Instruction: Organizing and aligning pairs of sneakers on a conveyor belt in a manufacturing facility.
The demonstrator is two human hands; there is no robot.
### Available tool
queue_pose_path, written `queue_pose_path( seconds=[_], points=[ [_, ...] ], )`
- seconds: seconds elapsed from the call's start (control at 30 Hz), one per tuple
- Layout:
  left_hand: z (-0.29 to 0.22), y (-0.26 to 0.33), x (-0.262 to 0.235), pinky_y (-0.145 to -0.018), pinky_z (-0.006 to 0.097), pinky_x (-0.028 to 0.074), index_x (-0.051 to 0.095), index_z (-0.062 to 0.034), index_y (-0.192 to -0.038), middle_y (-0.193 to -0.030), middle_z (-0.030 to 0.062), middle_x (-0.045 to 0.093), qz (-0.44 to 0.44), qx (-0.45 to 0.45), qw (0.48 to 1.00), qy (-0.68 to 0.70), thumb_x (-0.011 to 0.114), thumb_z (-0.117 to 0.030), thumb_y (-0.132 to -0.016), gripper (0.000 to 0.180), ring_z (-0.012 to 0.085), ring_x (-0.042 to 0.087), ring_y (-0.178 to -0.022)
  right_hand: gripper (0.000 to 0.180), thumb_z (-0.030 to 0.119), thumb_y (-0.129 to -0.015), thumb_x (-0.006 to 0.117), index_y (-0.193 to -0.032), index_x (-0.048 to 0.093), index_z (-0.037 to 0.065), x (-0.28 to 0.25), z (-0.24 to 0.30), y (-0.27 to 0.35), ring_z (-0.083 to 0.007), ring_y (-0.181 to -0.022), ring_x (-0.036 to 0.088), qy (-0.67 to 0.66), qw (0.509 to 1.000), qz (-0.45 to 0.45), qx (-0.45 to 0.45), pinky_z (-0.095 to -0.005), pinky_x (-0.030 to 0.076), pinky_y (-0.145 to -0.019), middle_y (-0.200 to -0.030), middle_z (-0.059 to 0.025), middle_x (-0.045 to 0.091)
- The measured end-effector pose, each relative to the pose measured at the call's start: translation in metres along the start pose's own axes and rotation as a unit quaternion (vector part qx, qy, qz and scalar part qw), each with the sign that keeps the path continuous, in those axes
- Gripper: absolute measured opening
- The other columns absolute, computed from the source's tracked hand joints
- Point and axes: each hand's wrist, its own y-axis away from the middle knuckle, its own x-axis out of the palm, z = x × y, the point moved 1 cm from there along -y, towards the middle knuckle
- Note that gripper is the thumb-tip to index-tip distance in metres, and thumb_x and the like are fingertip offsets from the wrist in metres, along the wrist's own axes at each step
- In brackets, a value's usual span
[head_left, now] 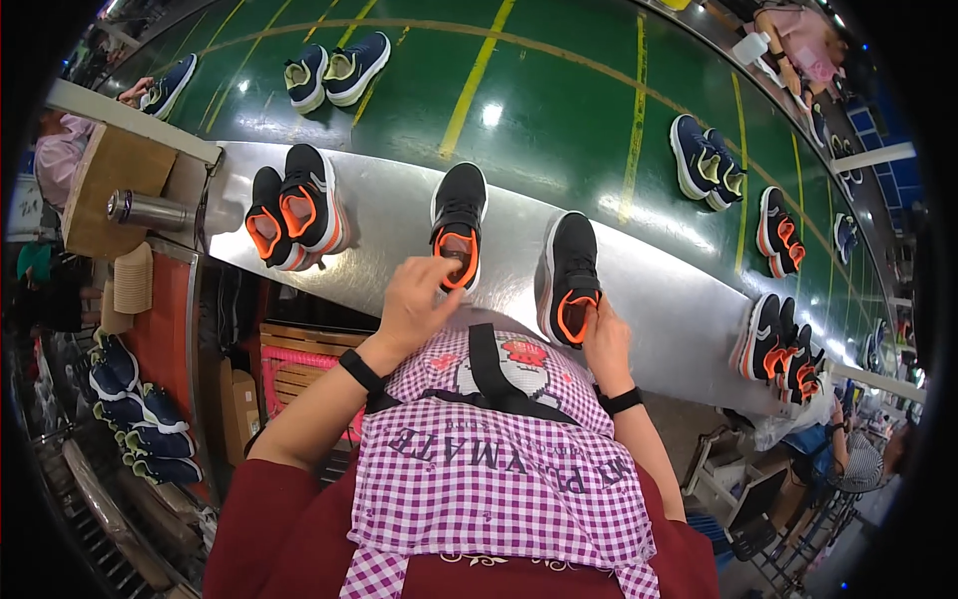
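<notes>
Two black sneakers with orange linings stand apart on the metal ledge in front of me, toes pointing away. My left hand (419, 296) is at the heel of the left sneaker (461, 208), its fingers bent over the orange opening and the thumb low by the heel. The right sneaker (573, 262) has its heel tilted toward me over the ledge's near edge. My right hand (607, 341) grips that heel at its right side, with part of the fingers hidden. Left of both, a matching pair of black and orange sneakers (309, 205) rests on the ledge.
Beyond the metal ledge (389, 190) runs a green belt (559, 90) with yellow lines, carrying navy sneakers (339, 72) and black ones (778, 232). More black and orange sneakers (776, 344) sit right. A steel flask (150, 211) lies left, above racked shoes (150, 419). Other people work around.
</notes>
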Motion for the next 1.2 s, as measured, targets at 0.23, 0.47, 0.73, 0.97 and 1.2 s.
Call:
queue_pose_path(
  seconds=[0.23, 0.47, 0.73, 0.97, 1.2],
  points=[
    [0.017, -0.027, 0.019, -0.077, 0.037, 0.046, 0.058, -0.0064, -0.106, -0.095, 0.011, 0.057, -0.089, -0.047, 0.995, 0.013, 0.069, -0.01, -0.072, 0.036, 0.0286, 0.055, -0.09, 0.036, 0.009, -0.086, 0.053, -0.118, 0.05, -0.007, -0.005, 0.019, -0.034, -0.0395, -0.077, 0.061, -0.032, 0.998, 0.048, 0.005, -0.0444, 0.047, -0.067, -0.086, -0.025, 0.062],
    [0.037, -0.034, 0.028, -0.07, 0.035, 0.048, 0.061, -0.0072, -0.098, -0.088, 0.0065, 0.056, -0.106, -0.013, 0.994, 0.005, 0.064, -0.002, -0.069, 0.029, 0.026, 0.055, -0.082, 0.034, 0.009, -0.075, 0.066, -0.105, 0.056, -0.003, -0.021, 0.126, -0.031, -0.0336, -0.097, 0.053, -0.146, 0.959, 0.026, -0.242, -0.0404, 0.043, -0.086, -0.099, -0.0178, 0.059],
    [0.039, -0.035, 0.022, -0.059, 0.032, 0.047, 0.06, -0.0082, -0.089, -0.078, 0.005, 0.053, -0.041, 0.117, 0.992, -0.026, 0.059, -0.011, -0.069, 0.021, 0.0241, 0.054, -0.073, 0.032, 0.03, -0.072, 0.066, -0.089, 0.062, 0.003, 0.053, 0.154, -0.042, -0.0257, -0.097, 0.053, 0.071, 0.941, 0.086, -0.319, -0.0414, 0.039, -0.082, -0.089, -0.0113, 0.061],
    [0.038, -0.048, 0.025, -0.058, 0.031, 0.048, 0.059, -0.006, -0.078, -0.074, 0.0037, 0.049, 0.084, 0.233, 0.968, -0.031, 0.057, -0.013, -0.065, 0.015, 0.0214, 0.051, -0.071, 0.023, 0.021, -0.078, 0.057, -0.094, 0.063, 0.007, 0.097, 0.135, -0.032, -0.0275, -0.097, 0.051, 0.087, 0.948, 0.14, -0.274, -0.0476, 0.036, -0.077, -0.098, -0.0094, 0.059],
    [0.03, -0.065, 0.031, -0.065, 0.032, 0.046, 0.057, -0.0083, -0.073, -0.077, 0.0037, 0.048, 0.18, 0.352, 0.916, -0.07, 0.059, -0.017, -0.066, 0.011, 0.0201, 0.051, -0.079, 0.03, 0.021, -0.076, 0.057, -0.102, 0.062, 0.006, 0.129, 0.135, -0.027, -0.0315, -0.105, 0.048, 0.019, 0.962, 0.036, -0.271, -0.0484, 0.034, -0.082, -0.107, -0.0118, 0.058]
  ],
)
